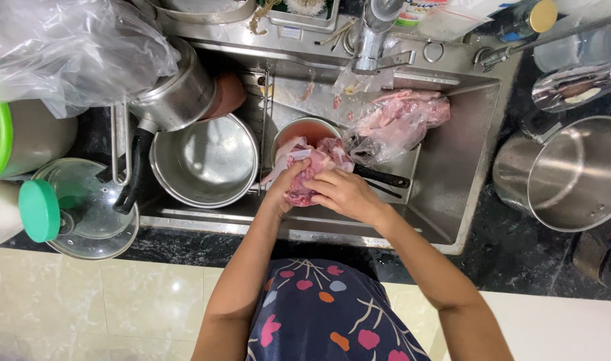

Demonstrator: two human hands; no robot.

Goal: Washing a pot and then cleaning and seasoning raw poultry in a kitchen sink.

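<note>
1. The piece of raw meat [310,172] is held over the sink [452,160], near its front edge — its long axis runs away from the person.
2. The left hand [283,187] clasps it from the left; the right hand [342,192] closes over its near end, equally close.
3. Below it sits a reddish bowl [310,128]; a plastic bag of meat [399,120] lies toward the back right.
4. A steel pan [205,160] fills the sink's left half, and a big pot [572,175] stands on the dark worktop [499,247].

Meat [313,168] over sink [452,154]; bowl [205,160] left, pot [576,174] right.
</note>
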